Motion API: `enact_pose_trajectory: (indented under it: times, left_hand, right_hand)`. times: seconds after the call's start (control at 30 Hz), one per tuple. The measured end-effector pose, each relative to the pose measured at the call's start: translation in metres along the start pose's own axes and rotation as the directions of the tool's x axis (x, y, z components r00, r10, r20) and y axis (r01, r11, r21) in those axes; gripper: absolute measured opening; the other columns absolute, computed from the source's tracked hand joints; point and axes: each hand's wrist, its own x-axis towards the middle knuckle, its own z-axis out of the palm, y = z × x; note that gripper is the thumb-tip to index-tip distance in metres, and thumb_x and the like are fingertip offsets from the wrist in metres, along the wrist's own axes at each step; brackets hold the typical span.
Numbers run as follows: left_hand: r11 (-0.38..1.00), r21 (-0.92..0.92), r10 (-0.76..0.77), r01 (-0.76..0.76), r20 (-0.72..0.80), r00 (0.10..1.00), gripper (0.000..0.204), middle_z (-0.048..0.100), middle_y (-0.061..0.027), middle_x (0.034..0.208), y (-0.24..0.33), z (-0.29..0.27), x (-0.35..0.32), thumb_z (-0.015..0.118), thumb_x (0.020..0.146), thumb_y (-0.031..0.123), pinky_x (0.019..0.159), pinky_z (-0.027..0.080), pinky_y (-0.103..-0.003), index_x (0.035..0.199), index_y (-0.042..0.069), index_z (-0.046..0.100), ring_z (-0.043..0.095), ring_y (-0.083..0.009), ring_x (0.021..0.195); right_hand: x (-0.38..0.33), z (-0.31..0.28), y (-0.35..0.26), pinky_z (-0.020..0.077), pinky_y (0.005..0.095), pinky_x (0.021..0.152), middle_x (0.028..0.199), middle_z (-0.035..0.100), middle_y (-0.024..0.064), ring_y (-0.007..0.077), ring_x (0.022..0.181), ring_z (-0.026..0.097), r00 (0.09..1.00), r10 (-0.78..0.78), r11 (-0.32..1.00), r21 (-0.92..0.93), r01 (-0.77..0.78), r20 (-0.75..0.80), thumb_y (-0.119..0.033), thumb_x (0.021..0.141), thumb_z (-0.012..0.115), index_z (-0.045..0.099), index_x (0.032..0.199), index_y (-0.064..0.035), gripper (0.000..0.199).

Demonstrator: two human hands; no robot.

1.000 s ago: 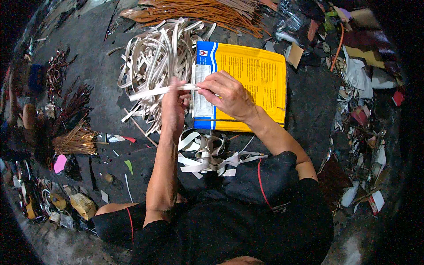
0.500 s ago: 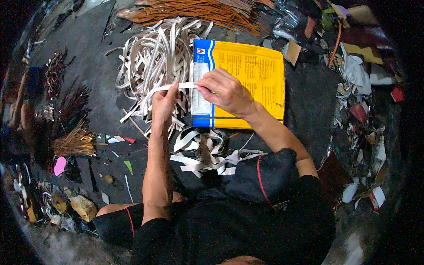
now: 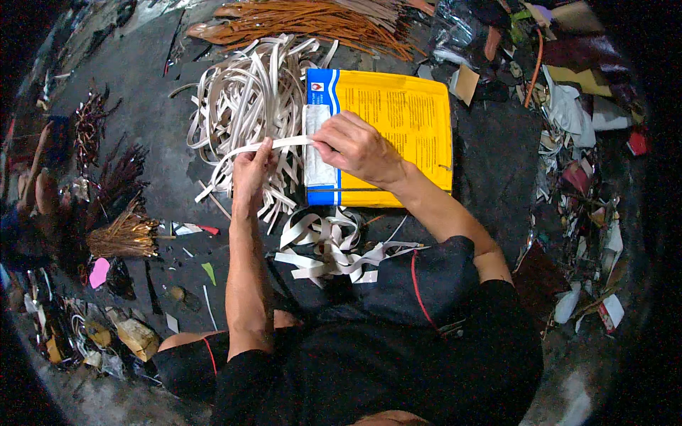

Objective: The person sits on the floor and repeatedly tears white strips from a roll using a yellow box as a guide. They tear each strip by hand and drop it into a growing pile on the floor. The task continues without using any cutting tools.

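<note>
A white flat strip (image 3: 290, 141) stretches between my two hands, above the left edge of a yellow and blue rectangular container (image 3: 415, 128). My left hand (image 3: 251, 170) pinches the strip with the thumb on top, in front of a heap of white strips (image 3: 238, 92). At the strip's right end, the fingers of my right hand (image 3: 359, 149) are closed on it, over the container's white patch. Whether the strip's left part runs on into the heap I cannot tell. Close to my lap lies a smaller tangle of wider white strips (image 3: 330, 245).
Brown strips (image 3: 305, 25) lie in a bundle at the far side. A tan bundle (image 3: 124, 234) and dark bundles (image 3: 96, 124) lie on the left. Scraps (image 3: 575, 177) litter the right side, and a crumpled tan piece (image 3: 138, 337) sits at the lower left.
My left hand has shifted a little to the left, and more of the strip shows between the hands. My right hand has hardly moved and still grips the strip.
</note>
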Motion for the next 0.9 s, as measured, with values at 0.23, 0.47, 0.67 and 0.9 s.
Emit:
enact_pose_trajectory:
  times: [0.23,0.47,0.67,0.9]
  left_hand:
    - [0.999,0.051,-0.002,0.004,-0.045,0.999,0.031,0.056,0.0008,0.065,-0.005,-0.012,0.002,0.062,0.091,0.032,0.052,0.031,-0.023,0.075,0.006,0.063,0.044,-0.0070,0.056]
    - [0.649,-0.747,-0.168,0.144,0.044,0.985,0.042,0.058,-0.0041,0.076,0.011,-0.002,-0.006,0.060,0.090,0.042,0.058,0.042,-0.026,0.101,0.002,0.061,0.052,-0.0128,0.066]
    - [0.974,-0.044,0.225,-0.222,0.073,0.972,0.025,0.057,-0.0009,0.089,0.026,0.050,-0.022,0.064,0.091,0.022,0.065,0.039,-0.022,0.105,0.003,0.059,0.048,-0.0059,0.076]
    - [0.955,0.128,0.272,-0.268,-0.015,0.962,0.023,0.059,-0.0065,0.098,0.010,0.050,-0.018,0.061,0.093,0.019,0.074,0.046,-0.027,0.107,0.003,0.054,0.055,-0.0138,0.084]
  right_hand:
    - [-0.001,0.002,0.000,0.0501,0.0341,0.068,0.082,0.060,0.0081,0.0251,0.074,0.059,1.000,-0.019,0.999,-0.027,0.019,0.020,-0.001,0.073,0.071,0.063,0.088,-0.0014,0.017]
    - [0.000,0.003,-0.002,0.0505,0.0339,0.069,0.082,0.059,0.0084,0.0249,0.077,0.059,1.000,-0.003,0.998,-0.055,0.004,0.018,-0.004,0.075,0.069,0.064,0.090,-0.0021,0.015]
    - [-0.004,0.001,-0.001,0.0500,0.0358,0.075,0.083,0.058,0.0083,0.0246,0.082,0.059,1.000,-0.007,0.986,-0.165,0.011,0.021,-0.014,0.078,0.066,0.063,0.088,-0.0056,0.013]
    - [-0.024,0.013,0.000,0.0440,0.0294,0.062,0.067,0.040,0.0037,0.0187,0.069,0.051,0.981,-0.195,0.552,-0.826,0.113,0.004,-0.020,0.072,0.061,0.044,0.064,-0.0128,0.020]
